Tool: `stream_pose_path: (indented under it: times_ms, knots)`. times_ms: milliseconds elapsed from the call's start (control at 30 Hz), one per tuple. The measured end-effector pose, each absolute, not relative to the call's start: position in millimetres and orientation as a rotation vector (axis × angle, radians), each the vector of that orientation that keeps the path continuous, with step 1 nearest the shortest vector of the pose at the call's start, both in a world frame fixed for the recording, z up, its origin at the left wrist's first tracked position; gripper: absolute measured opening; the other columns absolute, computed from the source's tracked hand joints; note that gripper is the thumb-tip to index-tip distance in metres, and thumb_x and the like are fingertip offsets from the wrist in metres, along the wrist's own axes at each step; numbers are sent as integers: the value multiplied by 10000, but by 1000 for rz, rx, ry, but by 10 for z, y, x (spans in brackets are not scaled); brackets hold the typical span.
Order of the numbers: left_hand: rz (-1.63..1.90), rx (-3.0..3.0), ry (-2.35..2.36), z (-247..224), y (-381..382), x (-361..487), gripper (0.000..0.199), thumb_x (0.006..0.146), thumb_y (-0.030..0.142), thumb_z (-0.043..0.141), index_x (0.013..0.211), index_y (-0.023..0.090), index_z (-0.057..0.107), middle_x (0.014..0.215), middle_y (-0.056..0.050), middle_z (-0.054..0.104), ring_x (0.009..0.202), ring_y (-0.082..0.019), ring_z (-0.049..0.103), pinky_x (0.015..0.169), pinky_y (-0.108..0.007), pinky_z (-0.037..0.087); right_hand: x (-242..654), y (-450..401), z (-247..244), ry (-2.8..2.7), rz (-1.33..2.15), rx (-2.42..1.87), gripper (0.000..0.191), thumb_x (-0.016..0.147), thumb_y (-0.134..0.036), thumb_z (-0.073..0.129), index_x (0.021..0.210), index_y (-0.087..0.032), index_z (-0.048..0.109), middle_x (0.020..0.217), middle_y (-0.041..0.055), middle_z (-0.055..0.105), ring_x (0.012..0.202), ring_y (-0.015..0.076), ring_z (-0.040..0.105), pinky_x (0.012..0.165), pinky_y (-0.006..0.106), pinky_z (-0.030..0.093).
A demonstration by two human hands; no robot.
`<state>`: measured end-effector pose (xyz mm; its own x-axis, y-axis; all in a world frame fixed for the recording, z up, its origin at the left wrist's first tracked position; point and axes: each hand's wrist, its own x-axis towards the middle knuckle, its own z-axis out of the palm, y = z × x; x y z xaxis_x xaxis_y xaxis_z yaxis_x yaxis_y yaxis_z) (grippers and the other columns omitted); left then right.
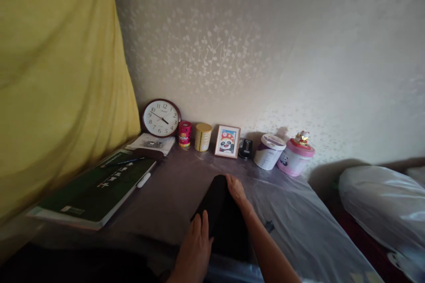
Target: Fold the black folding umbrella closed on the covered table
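A piece of black cloth [221, 212], folded over along its left side, lies on the near middle of the covered table. My left hand [196, 239] rests against the cloth's lower left part, fingers stretched out and the thumb apart. At the far right corner of the cloth, my right hand [235, 189] is closed on the edge, its fingertips partly hidden behind the fabric. The cloth is so dark that its layers and exact kind are hard to make out. A small dark object [269, 226] lies just right of my right forearm.
On the grey-covered table [172, 190], a green book [99, 185] lies left beside a white marker [144, 180]. Along the wall stand a clock [161, 118], a pink can [184, 134], a yellow can [203, 137], a framed panda picture [227, 141] and two tubs [269, 152].
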<state>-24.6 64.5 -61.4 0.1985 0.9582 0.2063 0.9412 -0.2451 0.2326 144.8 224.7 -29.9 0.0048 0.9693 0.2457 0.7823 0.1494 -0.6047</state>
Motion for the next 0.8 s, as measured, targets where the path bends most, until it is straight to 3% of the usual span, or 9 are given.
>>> stream_pose_path:
  times_ms: [200,400,500,600,800]
  knots:
    - [429,2329,1773,-383,562,-322,566,854,234,389,1381,84,246,1304,-211,459,1180,-277,463,961,-388,398,1985,1697,-278,-1656,248,-1883,303,848,-316,346,801,-190,617,843,95,665,840,211,620,739,294,424]
    - [562,2242,1582,-459,519,-450,706,782,161,400,1415,132,89,1395,-179,347,1256,-247,375,1007,-380,340,2138,1222,-368,-1516,730,-1961,370,815,-459,357,818,-194,615,620,18,608,531,153,598,473,234,430]
    - [635,2217,1531,-555,516,-461,789,714,77,399,1416,131,42,1417,-170,312,1283,-238,331,1027,-380,314,2039,1137,-351,-1445,767,-1920,418,773,-502,399,888,-174,631,633,16,612,556,169,602,453,243,441]
    - [629,2193,1522,-604,521,-440,821,678,31,371,1413,113,12,1432,-172,276,1301,-227,296,1042,-380,288,1918,1111,-297,-1445,664,-1833,432,728,-524,473,878,-158,649,692,40,645,657,202,619,529,268,466]
    - [517,2124,1547,-572,529,-395,853,675,60,386,1413,134,-36,1439,-164,263,1307,-250,276,1048,-399,259,1703,1121,-157,-1356,866,-1556,375,711,-506,556,814,-157,646,757,44,665,718,211,605,578,278,469]
